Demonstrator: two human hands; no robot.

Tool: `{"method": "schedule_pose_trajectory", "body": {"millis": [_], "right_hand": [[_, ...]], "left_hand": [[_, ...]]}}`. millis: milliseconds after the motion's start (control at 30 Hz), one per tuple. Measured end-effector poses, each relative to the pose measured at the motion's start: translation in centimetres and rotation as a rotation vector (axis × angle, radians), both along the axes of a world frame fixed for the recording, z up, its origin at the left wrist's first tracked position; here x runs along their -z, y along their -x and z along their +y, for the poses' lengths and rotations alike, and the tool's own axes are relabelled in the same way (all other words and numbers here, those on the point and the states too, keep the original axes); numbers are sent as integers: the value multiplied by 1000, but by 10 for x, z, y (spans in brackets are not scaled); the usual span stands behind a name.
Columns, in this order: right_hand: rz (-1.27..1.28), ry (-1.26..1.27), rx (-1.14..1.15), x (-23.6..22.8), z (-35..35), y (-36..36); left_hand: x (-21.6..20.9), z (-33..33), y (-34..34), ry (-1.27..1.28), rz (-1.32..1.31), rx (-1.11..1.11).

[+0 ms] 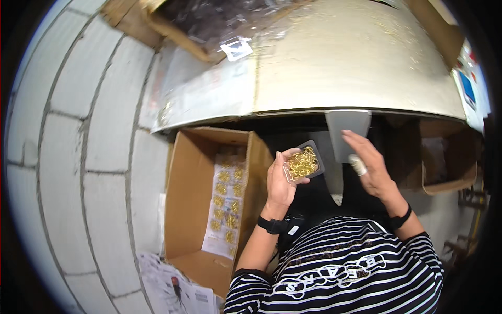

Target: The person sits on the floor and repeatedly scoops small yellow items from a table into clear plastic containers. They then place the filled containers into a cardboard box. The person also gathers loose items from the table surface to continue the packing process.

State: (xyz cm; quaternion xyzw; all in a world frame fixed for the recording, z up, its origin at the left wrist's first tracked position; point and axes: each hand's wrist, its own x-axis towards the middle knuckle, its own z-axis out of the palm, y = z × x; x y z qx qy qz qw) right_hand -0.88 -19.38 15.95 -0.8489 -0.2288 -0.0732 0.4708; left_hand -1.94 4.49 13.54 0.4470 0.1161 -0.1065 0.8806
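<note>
My left hand [280,183] is closed around a small clear plastic box [319,170], holding it tilted in front of my chest. A tangle of thin gold-coloured metal pieces [302,163] fills it; they look like small wire hooks or pins, too fine to tell. To its right my right hand [372,170] hangs apart from it, fingers stretched out, holding nothing. One of its fingers wears a white wrapping [357,164]. Below my left hand's side, an open cardboard carton [191,193] contains several small clusters of similar gold pieces [221,189] over a printed sheet.
Ahead is a pale worktable [345,68] with loose gold bits scattered on it. A carton with clear plastic [225,18] sits at its far left. Another cardboard box [451,175] stands under the table at right. Papers [183,293] lie at lower left beside a tiled floor [57,157].
</note>
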Motion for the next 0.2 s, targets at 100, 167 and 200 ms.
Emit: {"method": "schedule_pose_trajectory", "body": {"millis": [100,167,200], "right_hand": [[84,-12,20,8,-2,-3],[145,-103,-2,26,-3,-6],[150,-123,-59,29,16,-13]], "left_hand": [[-20,49,4,-130,-50,-128],[-34,92,13,-242,-57,-208],[-38,116,20,-299,-61,-250]]}}
